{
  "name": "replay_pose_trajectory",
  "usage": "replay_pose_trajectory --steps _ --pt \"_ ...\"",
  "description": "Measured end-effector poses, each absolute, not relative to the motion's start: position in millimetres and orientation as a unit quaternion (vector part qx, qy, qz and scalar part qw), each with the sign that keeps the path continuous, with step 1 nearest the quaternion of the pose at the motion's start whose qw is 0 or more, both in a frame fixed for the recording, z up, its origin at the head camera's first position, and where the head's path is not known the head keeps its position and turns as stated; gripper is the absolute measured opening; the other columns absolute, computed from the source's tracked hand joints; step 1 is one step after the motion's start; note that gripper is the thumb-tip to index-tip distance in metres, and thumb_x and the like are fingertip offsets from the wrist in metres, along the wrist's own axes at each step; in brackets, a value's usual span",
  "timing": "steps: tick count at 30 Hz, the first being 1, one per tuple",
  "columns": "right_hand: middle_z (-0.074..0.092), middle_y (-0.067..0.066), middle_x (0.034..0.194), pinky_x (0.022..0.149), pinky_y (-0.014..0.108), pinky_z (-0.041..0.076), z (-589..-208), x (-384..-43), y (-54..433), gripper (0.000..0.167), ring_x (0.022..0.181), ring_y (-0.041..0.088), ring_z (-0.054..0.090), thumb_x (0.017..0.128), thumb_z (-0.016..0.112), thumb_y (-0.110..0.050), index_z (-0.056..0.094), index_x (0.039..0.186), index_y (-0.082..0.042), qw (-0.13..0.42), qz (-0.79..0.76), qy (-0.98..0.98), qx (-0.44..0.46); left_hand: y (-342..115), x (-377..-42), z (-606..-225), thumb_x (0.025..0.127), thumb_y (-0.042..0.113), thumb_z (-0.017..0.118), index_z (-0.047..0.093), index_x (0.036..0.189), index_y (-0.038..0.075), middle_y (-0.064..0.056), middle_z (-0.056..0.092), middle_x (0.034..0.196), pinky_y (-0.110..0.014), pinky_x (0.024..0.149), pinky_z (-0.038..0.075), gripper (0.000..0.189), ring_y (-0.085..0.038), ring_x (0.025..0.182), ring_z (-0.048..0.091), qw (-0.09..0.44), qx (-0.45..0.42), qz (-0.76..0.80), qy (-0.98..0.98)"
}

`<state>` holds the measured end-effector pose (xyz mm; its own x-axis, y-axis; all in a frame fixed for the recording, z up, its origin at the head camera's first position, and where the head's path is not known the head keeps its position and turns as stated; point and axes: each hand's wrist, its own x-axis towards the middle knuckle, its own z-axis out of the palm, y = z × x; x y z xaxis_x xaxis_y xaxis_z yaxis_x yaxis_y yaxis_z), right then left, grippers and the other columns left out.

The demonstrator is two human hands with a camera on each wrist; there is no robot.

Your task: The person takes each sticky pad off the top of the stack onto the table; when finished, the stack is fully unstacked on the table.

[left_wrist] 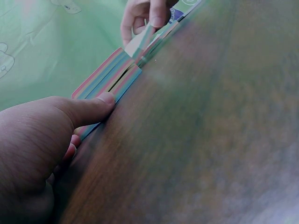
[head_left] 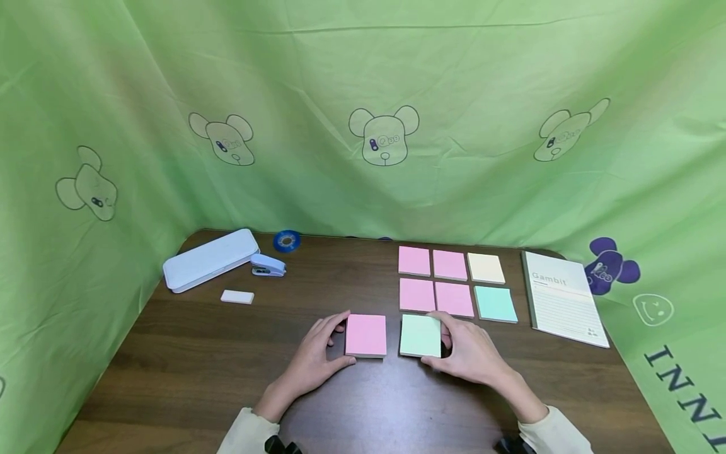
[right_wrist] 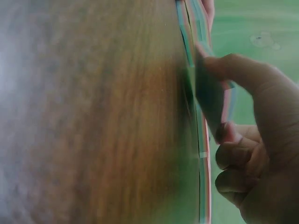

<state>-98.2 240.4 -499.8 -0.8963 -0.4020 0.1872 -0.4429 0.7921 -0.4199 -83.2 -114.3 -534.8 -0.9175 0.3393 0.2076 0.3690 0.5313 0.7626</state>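
My left hand [head_left: 312, 358] grips a pink-topped stack of sticky notes [head_left: 365, 334] by its left side, thumb at the near corner and fingers at the far one. In the left wrist view its edge shows pink, blue and yellow layers, with a dark gap between two blocks. My right hand [head_left: 472, 350] pinches a pale green sticky note pad [head_left: 420, 334] between thumb and fingers, just right of that stack. The right wrist view shows this pad's dark underside [right_wrist: 210, 93], tilted and raised off the table.
Behind my right hand lie two rows of sticky note pads: several pink ones [head_left: 416, 294], a cream one [head_left: 486, 268] and a teal one [head_left: 496, 304]. A notebook [head_left: 567, 299] sits at right. On the left are a pencil case [head_left: 211, 260], stapler [head_left: 268, 265], eraser [head_left: 237, 297] and blue tape roll [head_left: 287, 241].
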Motion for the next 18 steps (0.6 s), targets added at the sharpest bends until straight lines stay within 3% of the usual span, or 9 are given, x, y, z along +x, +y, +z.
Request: replay_pose_trajectory --steps 8,18 --pt "0.045 -0.019 0.075 0.054 0.025 0.035 -503.2 -98.7 240.0 0.088 0.062 -0.001 0.037 0.071 0.102 -0.050 0.067 0.143 -0.013 0.032 0.191 -0.958 0.210 -114.9 -82.6 -534.6 0.085 0.015 0.099 0.053 0.163 0.008 -0.003 0.064 0.150 -0.029 0.094 0.055 0.091 -0.019 0.124 0.060 0.013 -0.201 -0.440 -0.875" --pt "0.046 -0.017 0.074 0.054 0.026 0.036 -502.0 -99.8 239.4 0.076 0.061 0.000 0.038 0.073 0.102 -0.049 0.071 0.135 -0.018 0.018 0.194 -0.960 0.201 -114.3 -82.9 -533.8 0.086 0.017 0.099 0.052 0.165 0.011 -0.001 0.064 0.150 -0.029 0.095 0.055 0.092 -0.018 0.123 0.060 0.003 -0.190 -0.438 -0.879"
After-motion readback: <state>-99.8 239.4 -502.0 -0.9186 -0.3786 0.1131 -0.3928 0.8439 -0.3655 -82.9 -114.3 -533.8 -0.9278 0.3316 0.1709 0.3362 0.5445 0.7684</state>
